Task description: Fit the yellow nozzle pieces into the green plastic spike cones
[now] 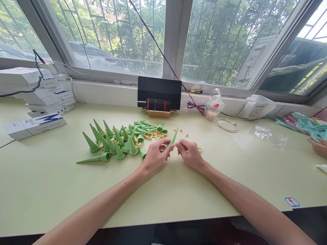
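Observation:
My left hand (155, 156) is closed round the base of a green plastic cone spike (174, 136), which points up and away from me. My right hand (189, 153) is pinched against the same spike's base; whether a small part sits in its fingers is hidden. Both hands hover just above the pale green table (76, 190). To the left lies a heap of green cone spikes (114, 143), some upright and some on their sides. Small yellow parts (153, 135) are scattered behind the hands.
A black tablet (159, 92) with a phone (158, 104) in front leans at the windowsill. White boxes (38, 98) are stacked at the left. Plastic bags (214, 108) and a white cable (227, 124) lie at the back right. Another person's hand (318, 147) touches teal items at the right edge.

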{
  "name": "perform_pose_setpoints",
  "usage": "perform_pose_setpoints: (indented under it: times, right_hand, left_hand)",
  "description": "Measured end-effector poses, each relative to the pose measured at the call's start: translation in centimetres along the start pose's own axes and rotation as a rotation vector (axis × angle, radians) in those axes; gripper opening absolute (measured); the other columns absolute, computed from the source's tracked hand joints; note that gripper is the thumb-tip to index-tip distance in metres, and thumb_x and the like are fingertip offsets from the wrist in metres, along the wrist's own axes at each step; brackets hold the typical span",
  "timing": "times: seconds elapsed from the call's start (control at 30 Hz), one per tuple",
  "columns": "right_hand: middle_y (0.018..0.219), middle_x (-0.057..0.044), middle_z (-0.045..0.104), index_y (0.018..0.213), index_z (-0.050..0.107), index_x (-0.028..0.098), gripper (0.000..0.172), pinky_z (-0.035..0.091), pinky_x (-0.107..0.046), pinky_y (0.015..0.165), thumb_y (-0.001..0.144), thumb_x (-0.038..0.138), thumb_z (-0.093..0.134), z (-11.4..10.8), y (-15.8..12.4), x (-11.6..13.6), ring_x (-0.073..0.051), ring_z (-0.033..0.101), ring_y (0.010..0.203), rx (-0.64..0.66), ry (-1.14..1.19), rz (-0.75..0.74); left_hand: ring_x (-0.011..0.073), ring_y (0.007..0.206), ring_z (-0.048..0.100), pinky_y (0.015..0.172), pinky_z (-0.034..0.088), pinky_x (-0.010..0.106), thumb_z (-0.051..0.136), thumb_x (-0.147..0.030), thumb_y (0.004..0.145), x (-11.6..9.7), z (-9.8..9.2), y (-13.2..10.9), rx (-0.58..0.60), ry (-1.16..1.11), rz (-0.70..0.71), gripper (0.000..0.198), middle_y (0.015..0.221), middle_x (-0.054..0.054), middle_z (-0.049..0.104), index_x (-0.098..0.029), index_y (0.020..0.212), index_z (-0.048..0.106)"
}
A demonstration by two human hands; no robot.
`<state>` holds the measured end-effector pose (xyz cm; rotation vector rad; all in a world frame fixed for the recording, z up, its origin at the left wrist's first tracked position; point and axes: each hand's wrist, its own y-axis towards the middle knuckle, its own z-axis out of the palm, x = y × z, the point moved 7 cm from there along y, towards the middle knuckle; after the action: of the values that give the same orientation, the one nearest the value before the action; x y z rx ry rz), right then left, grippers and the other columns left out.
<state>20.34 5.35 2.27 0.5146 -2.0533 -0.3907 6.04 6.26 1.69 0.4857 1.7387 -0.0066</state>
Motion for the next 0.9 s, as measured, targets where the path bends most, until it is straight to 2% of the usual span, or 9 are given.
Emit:
perform_pose_setpoints:
  times: [0.2, 0.37, 0.5, 0.9]
  right_hand:
    - [0.057, 0.0, 0.06, 0.066, 0.048, 0.021, 0.043, 0.039, -0.025, 0.055, 0.099, 0.047, 0.041, 0.15, 0.01, -0.4, -0.012, 0.047, 0.05, 0.001, 0.0, 0.019]
    - [0.052, 0.0, 0.057, 0.063, 0.042, 0.022, 0.045, 0.038, -0.026, 0.052, 0.099, 0.048, 0.039, 0.3, -0.04, -0.61, -0.012, 0.044, 0.045, 0.003, 0.034, 0.067]
    - [0.048, 0.002, 0.053, 0.064, 0.038, 0.023, 0.044, 0.036, -0.026, 0.049, 0.099, 0.05, 0.039, 0.43, -0.12, -0.82, -0.011, 0.041, 0.04, 0.004, 0.091, 0.123]
    - [0.046, 0.003, 0.05, 0.066, 0.045, 0.022, 0.044, 0.033, -0.025, 0.044, 0.098, 0.051, 0.039, 0.64, -0.12, -0.97, -0.01, 0.039, 0.038, 0.035, 0.166, 0.168]
  left_hand:
    - [0.0118, 0.059, 0.058, 0.052, 0.053, 0.027, 0.066, -0.046, 0.084, 0.02, 0.0, 0.0, 0.001, 0.001, -0.004, 0.039, 0.096, 0.007, 0.067, -0.016, 0.108, 0.064]
    - [0.0128, 0.067, 0.059, 0.054, 0.057, 0.028, 0.065, -0.042, 0.084, -0.32, 0.3, -0.04, 0.021, -0.016, 0.014, 0.035, 0.109, 0.009, 0.064, -0.016, 0.107, 0.063]
    - [0.0133, 0.07, 0.058, 0.055, 0.058, 0.029, 0.063, -0.038, 0.085, -0.35, 0.5, -0.08, 0.029, -0.003, 0.016, 0.03, 0.107, 0.008, 0.062, -0.017, 0.105, 0.061]
    - [0.013, 0.077, 0.057, 0.063, 0.059, 0.027, 0.06, -0.029, 0.088, -0.51, 0.72, -0.23, 0.039, 0.091, 0.135, 0.015, 0.101, 0.003, 0.056, -0.021, 0.1, 0.059]
